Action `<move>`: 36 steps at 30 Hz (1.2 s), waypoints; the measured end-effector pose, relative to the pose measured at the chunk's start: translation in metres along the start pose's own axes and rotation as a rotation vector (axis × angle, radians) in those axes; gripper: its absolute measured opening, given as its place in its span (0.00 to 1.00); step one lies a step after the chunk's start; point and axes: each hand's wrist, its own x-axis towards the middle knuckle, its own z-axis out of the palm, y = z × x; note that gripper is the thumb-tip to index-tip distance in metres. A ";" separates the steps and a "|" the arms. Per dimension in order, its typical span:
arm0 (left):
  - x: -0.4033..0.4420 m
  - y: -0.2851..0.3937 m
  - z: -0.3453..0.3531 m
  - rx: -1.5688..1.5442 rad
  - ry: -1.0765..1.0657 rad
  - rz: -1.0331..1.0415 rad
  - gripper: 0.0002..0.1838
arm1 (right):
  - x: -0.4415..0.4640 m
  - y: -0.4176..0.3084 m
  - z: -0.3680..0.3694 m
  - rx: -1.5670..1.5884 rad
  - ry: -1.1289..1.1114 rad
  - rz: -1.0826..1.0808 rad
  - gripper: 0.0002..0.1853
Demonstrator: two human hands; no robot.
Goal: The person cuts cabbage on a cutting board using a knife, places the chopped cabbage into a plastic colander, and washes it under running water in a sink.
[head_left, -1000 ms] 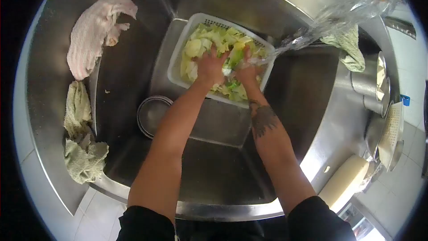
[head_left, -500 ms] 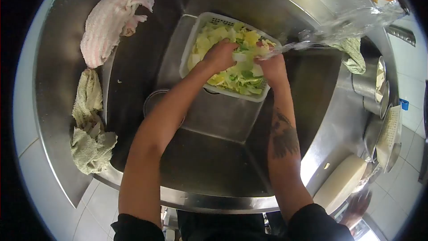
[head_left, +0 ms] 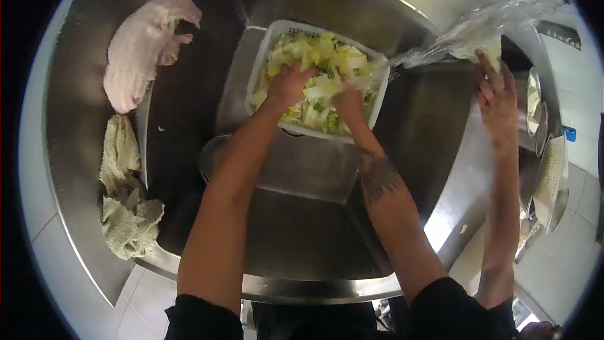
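Note:
A white perforated basket (head_left: 256, 79) of chopped lettuce (head_left: 318, 104) sits in the metal sink. My left hand (head_left: 289, 85) is in the leaves on the basket's left side, fingers curled and partly buried. Further right in the same basket is my right hand (head_left: 349, 102), closed among the leaves and somewhat blurred by motion. Clear plastic film (head_left: 465, 34) stretches from the sink's right rim to the basket's right edge, close to my right hand.
Another person's hand (head_left: 498, 104) reaches in from the right to a pale green cloth (head_left: 487, 50) on the rim. A pinkish towel (head_left: 141, 50) and a greenish rag (head_left: 129, 214) lie along the left ledge. Metal containers (head_left: 535, 104) stand at right.
Both my hands have moved a little left and down within the lettuce. Another person's arm has come in at the right, its hand now at the green cloth.

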 end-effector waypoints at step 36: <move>0.007 0.030 -0.068 -0.154 -0.047 0.059 0.27 | 0.104 -0.257 0.063 1.350 -0.460 0.671 0.36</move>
